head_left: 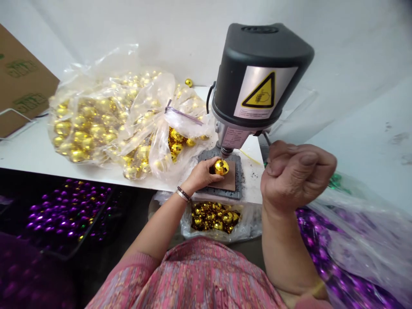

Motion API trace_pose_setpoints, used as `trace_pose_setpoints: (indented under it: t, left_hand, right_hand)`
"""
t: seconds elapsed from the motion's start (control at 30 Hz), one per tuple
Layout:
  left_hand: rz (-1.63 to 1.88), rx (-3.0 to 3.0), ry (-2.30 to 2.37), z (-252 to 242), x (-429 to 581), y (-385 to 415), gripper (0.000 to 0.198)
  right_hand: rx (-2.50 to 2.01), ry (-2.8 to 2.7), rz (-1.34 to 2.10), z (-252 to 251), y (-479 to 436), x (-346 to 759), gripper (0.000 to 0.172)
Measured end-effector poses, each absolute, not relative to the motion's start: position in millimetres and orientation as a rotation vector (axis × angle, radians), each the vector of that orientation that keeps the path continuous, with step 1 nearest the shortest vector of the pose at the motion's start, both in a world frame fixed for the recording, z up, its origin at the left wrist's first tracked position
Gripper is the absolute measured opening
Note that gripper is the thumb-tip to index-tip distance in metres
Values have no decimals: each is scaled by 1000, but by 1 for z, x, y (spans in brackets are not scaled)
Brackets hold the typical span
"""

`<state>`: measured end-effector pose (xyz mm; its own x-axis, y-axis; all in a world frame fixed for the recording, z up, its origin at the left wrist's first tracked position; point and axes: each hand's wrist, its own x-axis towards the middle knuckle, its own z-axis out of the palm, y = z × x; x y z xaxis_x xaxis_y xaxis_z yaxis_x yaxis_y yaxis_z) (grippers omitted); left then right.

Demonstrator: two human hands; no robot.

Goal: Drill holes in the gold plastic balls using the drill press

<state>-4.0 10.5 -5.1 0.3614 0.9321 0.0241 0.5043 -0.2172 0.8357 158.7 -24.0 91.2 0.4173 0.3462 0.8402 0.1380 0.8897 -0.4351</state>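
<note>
My left hand (204,175) pinches a shiny gold ball (221,168) between thumb and fingers. The ball sits over a brown board (229,182) on the grey base (238,165) of a drill press (262,51). Right above it is the drill's chuck (226,151), its tip at the top of the ball; I cannot tell how deep it goes. My right hand (296,176) is closed in a fist around the drill press's lever (267,138), most of which the fingers hide.
Clear plastic bags (93,116) of gold balls fill the white table (19,156) on the left. Below the drill press stands a lined container (251,223) of gold balls. Purple balls (69,210) lie at lower left, bagged purple ones (341,274) at lower right. A cardboard box (24,81) stands far left.
</note>
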Motion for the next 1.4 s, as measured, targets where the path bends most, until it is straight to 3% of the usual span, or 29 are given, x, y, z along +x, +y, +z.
trace_pose_setpoints:
  t: [0.17,0.43,0.73,0.97,1.13,1.27,1.4]
  left_hand:
    - [707,1875,1234,-5,-5,10,54]
    - [720,1861,1246,-9,-4,10,61]
    - [700,1866,1276,-5,-10,4,64]
    - [595,2117,1046,7,-63,-18,73]
    - [826,1961,1543,14,-86,6,44]
    - [1004,1790,2100,19,-87,39,50]
    - [986,1686,2243,25,-86,61,53]
  right_hand:
    - [-468,-1109,135,92,-22,157,21]
    - [-512,-1049,115,75,-22,155,25]
    - [-442,-1076,319,153,5,165,14]
    - [-597,-1013,405,163,0,163,16]
    - [-592,-1014,397,161,-4,163,16]
    - [-576,-1096,338,158,-2,166,15]
    - [-545,-1123,315,155,1,169,15]
